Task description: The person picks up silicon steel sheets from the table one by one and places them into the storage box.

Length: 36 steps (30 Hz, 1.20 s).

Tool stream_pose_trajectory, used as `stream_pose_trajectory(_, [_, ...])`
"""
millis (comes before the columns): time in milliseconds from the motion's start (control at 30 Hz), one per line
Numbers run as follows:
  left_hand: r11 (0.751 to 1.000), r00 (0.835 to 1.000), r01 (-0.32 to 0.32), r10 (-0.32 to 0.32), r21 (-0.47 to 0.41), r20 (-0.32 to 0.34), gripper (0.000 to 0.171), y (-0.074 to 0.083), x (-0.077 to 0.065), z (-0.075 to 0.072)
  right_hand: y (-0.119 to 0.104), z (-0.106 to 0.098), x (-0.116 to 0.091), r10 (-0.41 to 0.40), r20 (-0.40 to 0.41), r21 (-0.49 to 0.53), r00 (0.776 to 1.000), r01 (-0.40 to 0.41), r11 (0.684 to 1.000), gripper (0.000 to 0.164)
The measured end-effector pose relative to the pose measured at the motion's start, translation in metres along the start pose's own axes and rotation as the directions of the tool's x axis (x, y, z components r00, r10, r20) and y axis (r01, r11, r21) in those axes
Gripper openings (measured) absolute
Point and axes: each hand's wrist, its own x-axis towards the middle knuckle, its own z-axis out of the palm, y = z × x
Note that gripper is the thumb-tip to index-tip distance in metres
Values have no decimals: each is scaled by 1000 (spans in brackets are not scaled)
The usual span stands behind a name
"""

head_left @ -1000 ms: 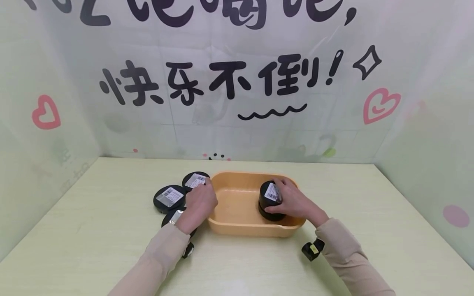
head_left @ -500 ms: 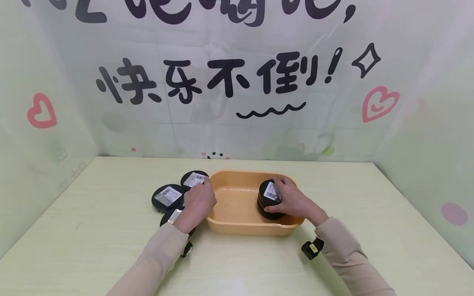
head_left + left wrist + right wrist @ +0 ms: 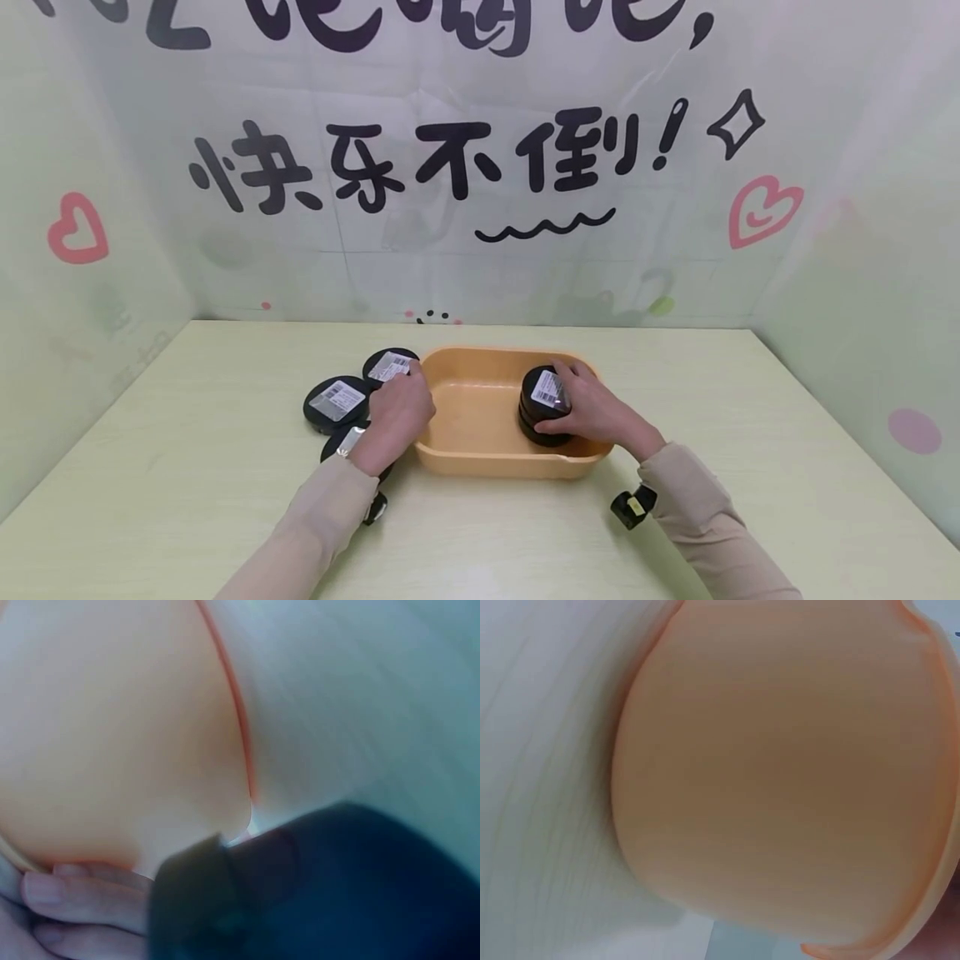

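Observation:
An orange plastic basin (image 3: pixel 480 467) sits mid-table. My left hand (image 3: pixel 401 408) is at its left rim, fingers curled; the left wrist view shows the fingertips (image 3: pixel 45 889) against the basin wall (image 3: pixel 112 735). Inside the right end, my right hand (image 3: pixel 596 406) grips the top of a short stack of round black containers (image 3: pixel 542 396), thumb in front and fingers behind. A white barcode label shows on its top. The right wrist view is filled by the basin's outer side (image 3: pixel 780 772), with the stack hidden.
Left of the basin lie more flat round black labelled containers: one at the back (image 3: pixel 390 364), one further left (image 3: pixel 337 403), and one (image 3: pixel 341 439) partly hidden under my left wrist. A printed cloth wall (image 3: pixel 412 275) stands behind the pale wooden table (image 3: pixel 187 450).
Only the head view drifts slightly, so the whole scene sits a little further left. Both hands keep their places on the basin and the stack.

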Motion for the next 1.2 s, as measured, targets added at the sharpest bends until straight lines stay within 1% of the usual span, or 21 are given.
stream_pose_trajectory(200, [1000,1000,7,-7,1,18,57,0,0,0,0,-1,-1,-7,-19,22,1000,7,1000,91])
stream_pose_trajectory(433, [1000,1000,10,-10,2,28,58,0,-1,0,-1,-6,-8,20,-67,35,998,-18,999,82])
stream_pose_trajectory(667, [1000,1000,4,-4,8,25,57,0,0,0,3,-9,-19,10,-160,23,987,-6,1000,67])
stream_pose_trajectory(867, [1000,1000,5,-5,8,23,58,-1,0,0,6,-11,-30,28,-213,13,977,-26,1000,62])
stream_pose_trajectory(967, [1000,1000,3,-4,6,23,58,-1,0,-1,8,-12,-34,52,-214,-4,975,-55,999,62])
stream_pose_trajectory(1200, [1000,1000,5,-6,6,30,57,-1,0,-1,12,-11,-37,107,-154,-14,982,-110,994,59])
